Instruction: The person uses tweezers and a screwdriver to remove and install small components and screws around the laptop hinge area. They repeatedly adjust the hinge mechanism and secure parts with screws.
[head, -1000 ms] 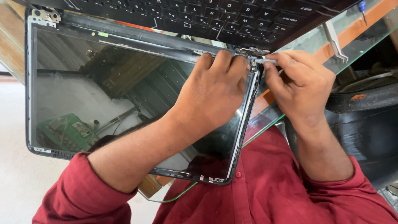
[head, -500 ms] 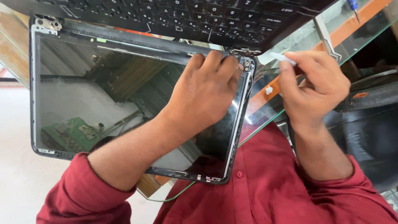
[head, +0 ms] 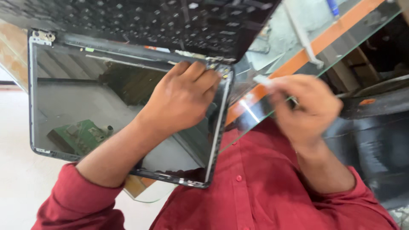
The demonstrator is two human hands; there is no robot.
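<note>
The laptop screen panel [head: 106, 110] lies open below the keyboard [head: 140, 25], the left hand [head: 181, 100] spread flat on its hinge corner. The right hand [head: 304, 106] has drawn away from that corner, so work there seems paused. It pinches a small pale tool [head: 262, 80], perhaps a screwdriver; blur hides it.

Both hands out in front, red sleeves pushed up.
Left hand [head: 183, 100] lies palm down, fingers curled; right hand [head: 304, 106], blurred, seems pinched shut, raised.
</note>
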